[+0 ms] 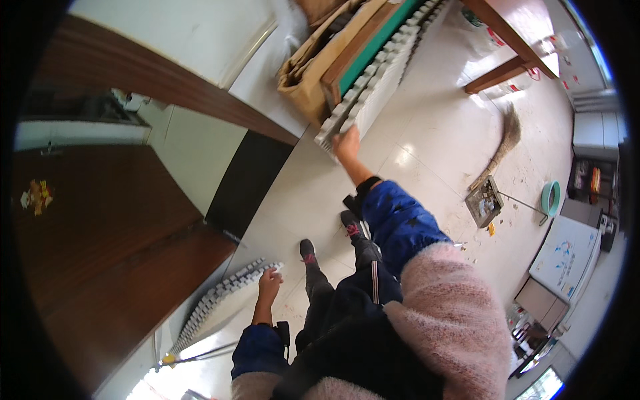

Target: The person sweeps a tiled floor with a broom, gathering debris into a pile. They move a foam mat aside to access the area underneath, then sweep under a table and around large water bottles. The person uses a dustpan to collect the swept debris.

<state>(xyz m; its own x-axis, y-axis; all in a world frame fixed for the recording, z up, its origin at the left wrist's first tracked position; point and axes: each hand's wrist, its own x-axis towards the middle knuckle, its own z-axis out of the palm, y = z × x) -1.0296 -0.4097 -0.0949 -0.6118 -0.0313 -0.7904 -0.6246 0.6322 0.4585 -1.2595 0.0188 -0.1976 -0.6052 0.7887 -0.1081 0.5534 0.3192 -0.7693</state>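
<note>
Right hand [347,143]: fingers bent over the near end of a white toothed-edge stack [380,73], gripping it. Stack on the floor at the upper middle, its length running away toward the upper right.

Left hand [269,285]: fingers curled at the upper end of a second toothed stack [223,293], lower left; whether the grip is firm, cannot tell.

Alongside the first stack, on its left: one green panel [383,45], one wooden board [353,60], one open brown cardboard box [308,77], set close together and hemming that flank. Beyond them, a white cabinet [180,33] with dark brown trim.

Beside the second stack, on its left: a dark brown door [100,233] bearing a small coloured ornament [37,197]. Near its lower end, a thin metal pole [207,353].

Between the stacks: two dark shoes [307,250] with red laces, on pale floor tiles [417,170].

Right side, well apart from both hands: one straw broom [511,130], handle down toward a dustpan [485,203] holding debris; scraps scattered about it; one turquoise basin [550,198] near a thin rod. Upper right: wooden table leg [497,75], tubs [517,84] behind it. Far right: white appliance [565,257] with blue markings.
</note>
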